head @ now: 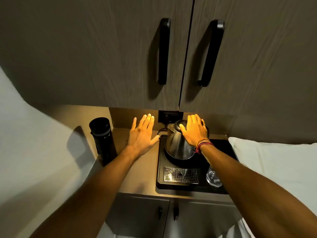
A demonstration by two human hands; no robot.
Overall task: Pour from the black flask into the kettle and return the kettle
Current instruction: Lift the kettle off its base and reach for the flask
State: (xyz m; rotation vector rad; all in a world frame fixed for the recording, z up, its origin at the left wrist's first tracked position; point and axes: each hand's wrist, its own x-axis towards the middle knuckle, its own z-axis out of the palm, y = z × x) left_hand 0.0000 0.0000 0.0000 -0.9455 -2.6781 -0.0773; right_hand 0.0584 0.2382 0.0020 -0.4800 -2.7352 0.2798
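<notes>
The black flask (103,140) stands upright with its lid on at the left end of the small counter. A steel kettle (177,145) sits on its round base on a black tray (160,169). My left hand (142,134) hovers flat with spread fingers between the flask and the kettle, touching neither. Over the kettle's top and right side is my right hand (194,131), fingers apart, palm down, covering the handle area; I cannot tell whether it touches the kettle. Red and orange threads circle that wrist.
A perforated metal drip grate (181,175) lies at the tray's front. A clear glass (212,177) stands at the tray's right front, partly behind my right forearm. Cupboard doors with black handles (163,50) hang overhead. A wall socket (169,116) is behind the kettle. White bedding (274,162) lies to the right.
</notes>
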